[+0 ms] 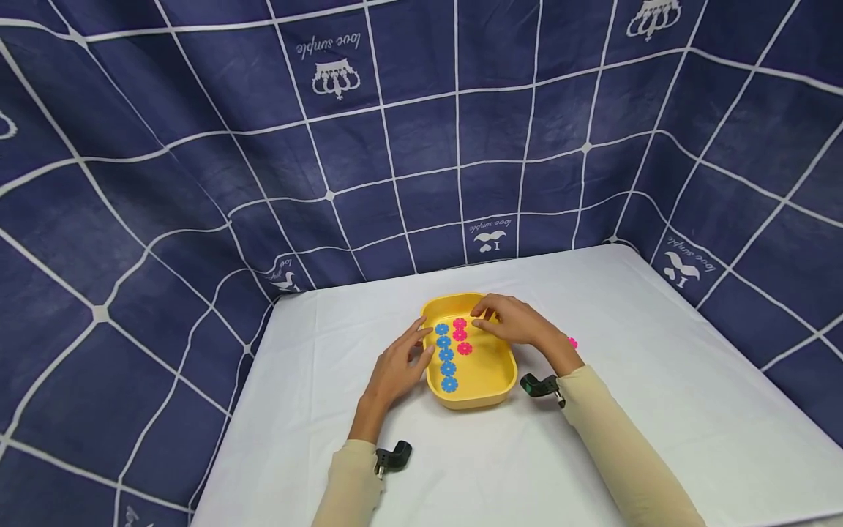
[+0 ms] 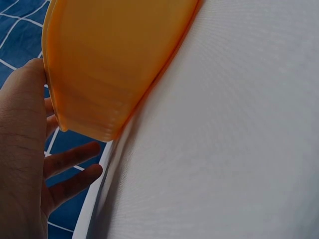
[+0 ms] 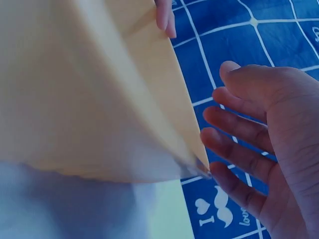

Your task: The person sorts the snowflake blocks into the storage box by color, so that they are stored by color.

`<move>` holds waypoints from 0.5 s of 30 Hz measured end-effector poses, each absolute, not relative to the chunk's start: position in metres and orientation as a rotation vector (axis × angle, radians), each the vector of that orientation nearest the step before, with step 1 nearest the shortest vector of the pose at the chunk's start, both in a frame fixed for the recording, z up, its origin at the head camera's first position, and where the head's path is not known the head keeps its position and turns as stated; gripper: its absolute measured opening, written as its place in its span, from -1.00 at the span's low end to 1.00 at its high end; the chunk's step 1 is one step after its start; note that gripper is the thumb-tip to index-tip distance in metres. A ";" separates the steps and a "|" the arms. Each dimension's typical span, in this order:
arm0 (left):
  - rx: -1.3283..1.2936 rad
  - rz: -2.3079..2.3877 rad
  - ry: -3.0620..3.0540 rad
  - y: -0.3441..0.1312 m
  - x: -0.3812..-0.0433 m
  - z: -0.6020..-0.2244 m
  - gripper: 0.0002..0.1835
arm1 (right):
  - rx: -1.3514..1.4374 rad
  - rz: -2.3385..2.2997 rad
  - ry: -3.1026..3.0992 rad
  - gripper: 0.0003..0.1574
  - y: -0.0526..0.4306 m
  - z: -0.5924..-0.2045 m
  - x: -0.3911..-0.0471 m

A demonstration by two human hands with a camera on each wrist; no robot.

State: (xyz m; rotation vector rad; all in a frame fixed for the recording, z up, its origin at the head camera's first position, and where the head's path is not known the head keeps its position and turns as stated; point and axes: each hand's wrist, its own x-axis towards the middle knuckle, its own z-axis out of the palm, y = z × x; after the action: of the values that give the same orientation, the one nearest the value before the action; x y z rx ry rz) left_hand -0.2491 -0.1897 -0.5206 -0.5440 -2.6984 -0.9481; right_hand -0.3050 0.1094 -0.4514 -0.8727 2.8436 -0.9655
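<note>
A yellow tray (image 1: 490,369) with rounded corners stands on the white table. Down its left side runs a column of several blue flower-shaped pieces (image 1: 447,355). Beside the upper ones lie three pink flower-shaped pieces (image 1: 459,335). My left hand (image 1: 394,366) is at the tray's left rim, thumb and fingers loosely spread; the left wrist view shows its thumb against the tray wall (image 2: 99,74). Over the tray's far right part hangs my right hand (image 1: 520,322), fingers bent slightly and apart from the thumb. In the right wrist view nothing shows between the right hand's fingers.
Another pink flower-shaped piece (image 1: 573,342) lies on the white tabletop (image 1: 658,380), partly hidden behind the right wrist. Dark blue cloth (image 1: 421,132) with white lines hangs behind the table and on both sides. Each wrist carries a small black camera mount (image 1: 395,457).
</note>
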 end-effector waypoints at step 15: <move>-0.535 -0.958 -2.705 -0.189 -0.247 -0.519 -0.45 | -0.757 -1.074 2.941 -0.58 0.154 -0.466 -0.294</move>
State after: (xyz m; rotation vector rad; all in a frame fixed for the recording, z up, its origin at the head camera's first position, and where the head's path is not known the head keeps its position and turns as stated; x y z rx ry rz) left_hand -0.2467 -0.1891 -0.5194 -0.5347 -2.7045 -0.9584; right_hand -0.2940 0.1539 -0.4663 -0.7572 2.9412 -1.0738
